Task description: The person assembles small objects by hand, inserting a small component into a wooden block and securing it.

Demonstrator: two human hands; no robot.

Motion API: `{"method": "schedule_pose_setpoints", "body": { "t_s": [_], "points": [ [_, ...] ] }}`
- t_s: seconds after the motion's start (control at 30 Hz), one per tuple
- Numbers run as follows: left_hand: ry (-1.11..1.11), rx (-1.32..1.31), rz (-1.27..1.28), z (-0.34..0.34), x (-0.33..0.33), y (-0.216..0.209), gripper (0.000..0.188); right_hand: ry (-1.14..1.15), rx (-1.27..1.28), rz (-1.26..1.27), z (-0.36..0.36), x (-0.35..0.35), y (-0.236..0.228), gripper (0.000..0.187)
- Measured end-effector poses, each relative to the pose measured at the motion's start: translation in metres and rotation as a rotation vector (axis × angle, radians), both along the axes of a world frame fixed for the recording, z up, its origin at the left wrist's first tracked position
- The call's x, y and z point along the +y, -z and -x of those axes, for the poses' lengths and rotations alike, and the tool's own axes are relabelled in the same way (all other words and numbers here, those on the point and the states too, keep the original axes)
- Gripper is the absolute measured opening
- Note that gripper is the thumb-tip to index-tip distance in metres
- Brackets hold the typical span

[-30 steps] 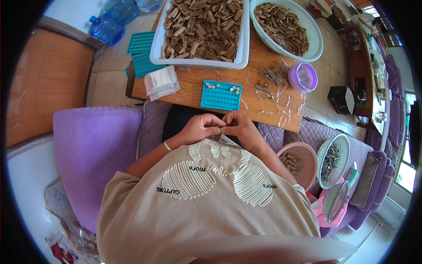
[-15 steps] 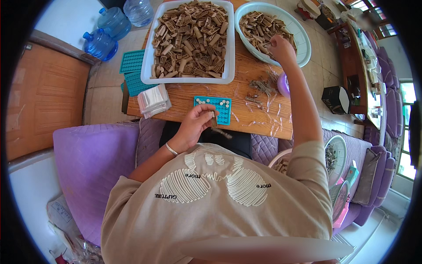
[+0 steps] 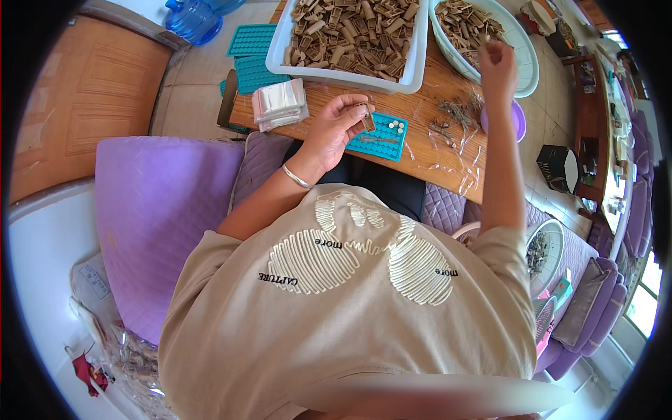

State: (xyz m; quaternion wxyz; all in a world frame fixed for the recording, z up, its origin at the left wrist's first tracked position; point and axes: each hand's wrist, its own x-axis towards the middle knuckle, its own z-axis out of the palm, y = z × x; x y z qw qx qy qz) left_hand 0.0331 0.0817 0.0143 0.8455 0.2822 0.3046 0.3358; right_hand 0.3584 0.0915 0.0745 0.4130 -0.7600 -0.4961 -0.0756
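Note:
My left hand (image 3: 336,131) pinches a small brown trough-shaped piece (image 3: 368,122) between thumb and fingertips. It hovers over the left edge of a small teal tray (image 3: 386,151) with rows of slots, where a few white round discs (image 3: 396,126) sit. A thin brown strip shows across the tray below the piece; I cannot tell if it hangs from it. Over the right side of a pale green basket (image 3: 526,63), my right hand (image 3: 499,70) has its fingers closed at the tips, and what they hold is too small to name. Similar brown pieces (image 3: 458,24) fill the basket.
A white bin (image 3: 413,85) heaped with brown pieces stands on the wooden table (image 3: 448,168). Left of it lie teal trays (image 3: 252,40) and a stack of clear bags (image 3: 278,105). Dry brown scraps (image 3: 458,115) and a purple bowl (image 3: 516,120) sit at right.
The whole view has shifted, with the table sitting higher and further right. My left hand has turned the brown piece upright over the tray. My right hand has lifted from the pieces in the basket.

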Motion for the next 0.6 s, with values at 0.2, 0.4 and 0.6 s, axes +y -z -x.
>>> {"method": "schedule_pose_setpoints", "body": {
  "t_s": [0.2,0.4,0.6],
  "points": [
    [0.07,-0.098,-0.114,-0.001,-0.018,-0.008,0.03,-0.354,0.7,0.015,0.169,-0.104,0.018,0.022],
    [0.106,-0.072,-0.338,-0.006,-0.035,-0.016,0.036,-0.369,0.561,0.026,0.19,-0.137,0.011,0.025],
    [0.069,-0.025,-0.413,-0.003,-0.043,-0.024,0.037,-0.395,0.496,-0.001,0.197,-0.144,0.006,0.024]
  ]
}}
